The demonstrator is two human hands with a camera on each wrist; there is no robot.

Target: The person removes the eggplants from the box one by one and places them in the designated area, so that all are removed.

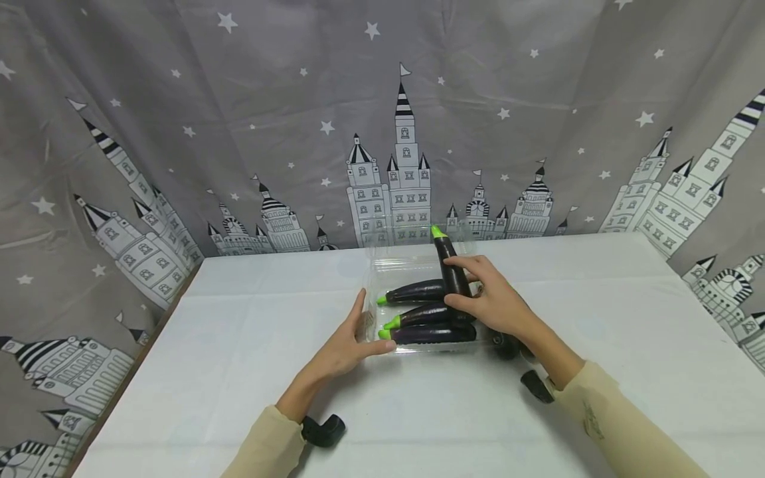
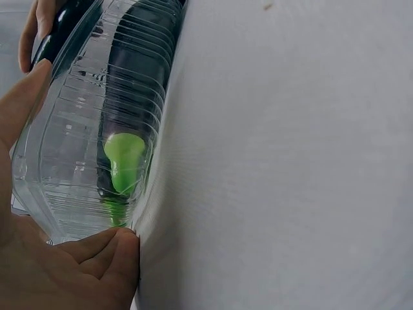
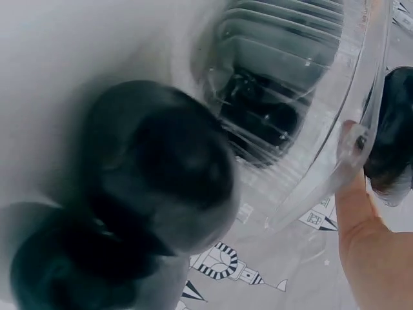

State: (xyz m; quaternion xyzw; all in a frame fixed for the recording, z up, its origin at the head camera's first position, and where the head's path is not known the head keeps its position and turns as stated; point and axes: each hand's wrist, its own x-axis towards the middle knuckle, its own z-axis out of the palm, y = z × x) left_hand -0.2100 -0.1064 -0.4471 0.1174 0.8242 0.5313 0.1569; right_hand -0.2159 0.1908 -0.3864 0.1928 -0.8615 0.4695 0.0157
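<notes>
Pinching one dark eggplant with the right hand, over the clear container, pointing its green tip away toward the grey curtain, slightly left, along a near-to-far long axis. Crossing above three eggplants laid sideways. Touching the container's left side with the spread left hand, over the white table.

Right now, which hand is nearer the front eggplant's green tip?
Left. Your left hand touches the clear container beside that green tip; your right hand grips another eggplant farther to the right.
</notes>
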